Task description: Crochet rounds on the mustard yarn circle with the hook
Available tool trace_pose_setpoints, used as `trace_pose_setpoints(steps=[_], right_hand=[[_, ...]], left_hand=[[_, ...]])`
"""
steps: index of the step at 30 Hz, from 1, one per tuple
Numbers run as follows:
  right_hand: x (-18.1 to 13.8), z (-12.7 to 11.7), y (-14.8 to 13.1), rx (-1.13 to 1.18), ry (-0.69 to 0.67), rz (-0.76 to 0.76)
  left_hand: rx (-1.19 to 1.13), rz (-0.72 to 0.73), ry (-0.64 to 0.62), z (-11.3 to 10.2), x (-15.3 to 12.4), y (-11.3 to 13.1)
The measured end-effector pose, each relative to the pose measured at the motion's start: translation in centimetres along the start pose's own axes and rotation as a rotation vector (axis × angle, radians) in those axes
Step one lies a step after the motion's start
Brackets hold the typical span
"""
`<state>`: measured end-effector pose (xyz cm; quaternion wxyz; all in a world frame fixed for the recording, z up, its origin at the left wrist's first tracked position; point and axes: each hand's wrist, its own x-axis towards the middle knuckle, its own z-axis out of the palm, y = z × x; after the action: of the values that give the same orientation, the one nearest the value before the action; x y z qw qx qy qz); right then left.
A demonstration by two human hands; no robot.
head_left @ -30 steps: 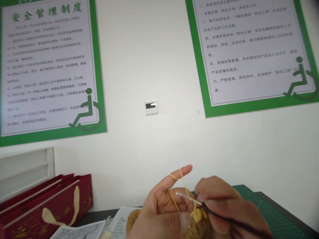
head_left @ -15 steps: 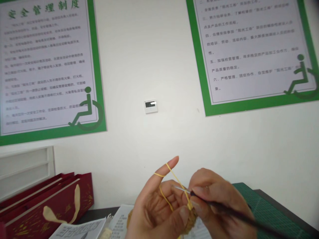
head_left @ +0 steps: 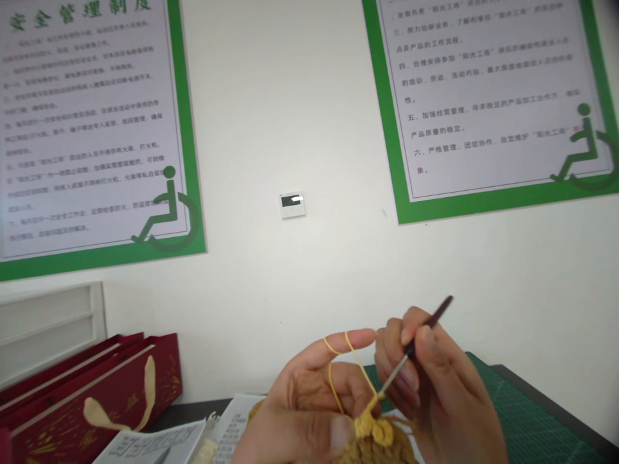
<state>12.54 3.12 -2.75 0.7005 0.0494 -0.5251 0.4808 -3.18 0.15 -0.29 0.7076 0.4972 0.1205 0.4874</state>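
My left hand (head_left: 309, 406) pinches a mustard-yellow crochet piece (head_left: 374, 435) between thumb and fingers at the bottom of the head view. Its index finger sticks out to the right with yellow yarn (head_left: 355, 361) looped over it. My right hand (head_left: 435, 386) grips a dark-handled crochet hook (head_left: 420, 341). The hook's handle points up and right, and its metal tip dips into the stitches by my left thumb.
A green cutting mat (head_left: 527, 412) lies on the dark table at the right. Printed paper sheets (head_left: 159, 444) and red gift bags (head_left: 82, 399) sit at the lower left. Two green-framed posters (head_left: 91, 129) hang on the white wall behind.
My right hand swung the hook from nearly level to steeply tilted, handle up and right, tip down into the stitches. My left index finger dropped flatter, and the yellow piece rose into view.
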Motion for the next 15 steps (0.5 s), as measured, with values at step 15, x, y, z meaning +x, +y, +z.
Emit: trace_pose_setpoints(steps=[15], right_hand=[[-0.7, -0.5, 0.5, -0.593, 0.036, -0.750]], left_hand=[[0.028, -0.031, 0.043, 0.8, 0.2, -0.5]])
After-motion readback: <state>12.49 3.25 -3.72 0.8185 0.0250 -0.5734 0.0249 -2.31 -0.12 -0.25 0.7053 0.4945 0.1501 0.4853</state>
